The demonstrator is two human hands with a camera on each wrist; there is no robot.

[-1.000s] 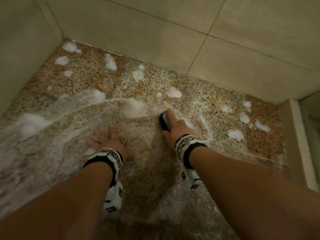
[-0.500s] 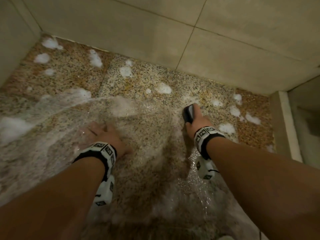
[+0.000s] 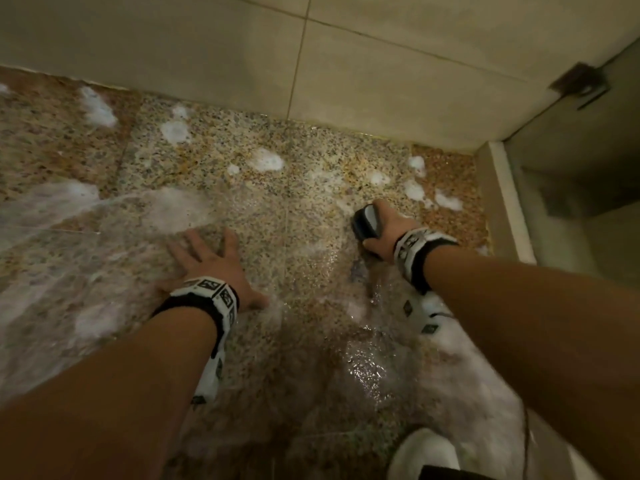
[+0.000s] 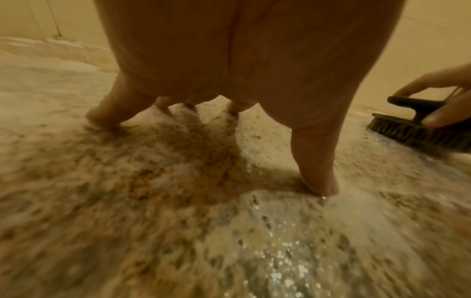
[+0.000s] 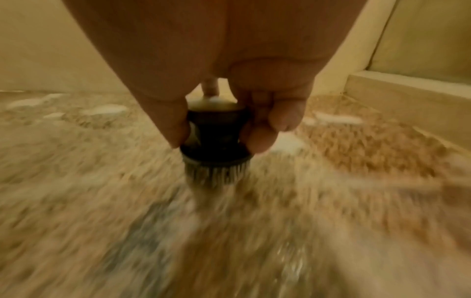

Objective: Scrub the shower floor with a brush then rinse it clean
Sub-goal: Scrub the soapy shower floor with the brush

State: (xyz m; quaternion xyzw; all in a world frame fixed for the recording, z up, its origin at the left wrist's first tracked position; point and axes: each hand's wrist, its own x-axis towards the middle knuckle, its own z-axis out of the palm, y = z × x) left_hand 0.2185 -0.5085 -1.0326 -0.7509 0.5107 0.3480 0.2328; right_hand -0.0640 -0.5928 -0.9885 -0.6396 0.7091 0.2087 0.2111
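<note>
Foamy shower floor point(image 3: 311, 174); left hand point(image 3: 207, 261) flat (splayed), right hand point(image 3: 389, 226) gripping brush point(image 3: 365, 221)

Motion blur smears the speckled granite shower floor point(image 5: 331, 231) in both wrist views, the dark bristled scrub brush point(image 4: 418, 129) runs off the left wrist view's right edge, and a white rounded object point(image 3: 424, 457) is cut off by the head view's bottom edge, unidentifiable.

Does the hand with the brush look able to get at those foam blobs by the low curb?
Probably yes. The right hand holds the brush on the floor, just short of the foam blobs. Only bare wet floor lies between them, so the way seems free.
</note>
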